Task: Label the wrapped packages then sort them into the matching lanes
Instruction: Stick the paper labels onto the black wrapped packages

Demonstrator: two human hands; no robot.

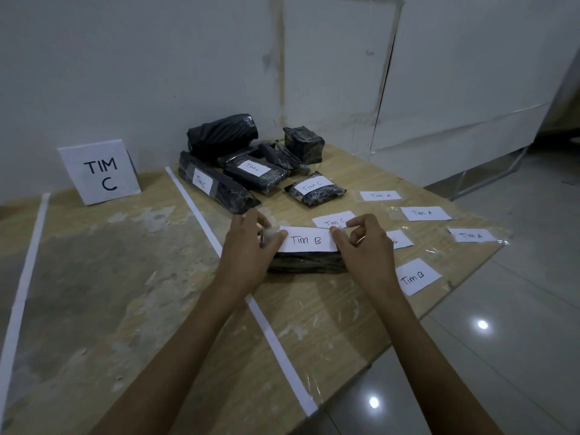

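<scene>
A black wrapped package [309, 262] lies on the wooden table [125, 277] in front of me. A white paper label reading "Tim B" [307, 240] rests on top of it. My left hand [251, 243] pinches the label's left end and my right hand [364, 243] pinches its right end. Behind them, several black wrapped packages [251, 164] are heaped; three of them carry "Tim C" labels. Loose labels lie to the right: "Tim C" [333, 220], "Tim A" [425, 213] and "Tim B" [416, 276].
A standing white card reading "TIM C" [99, 171] marks the lane at the back left. White tape strips [201, 221] divide the table into lanes. The table's right edge drops to a tiled floor [502, 340]. A white wall [157, 73] stands behind.
</scene>
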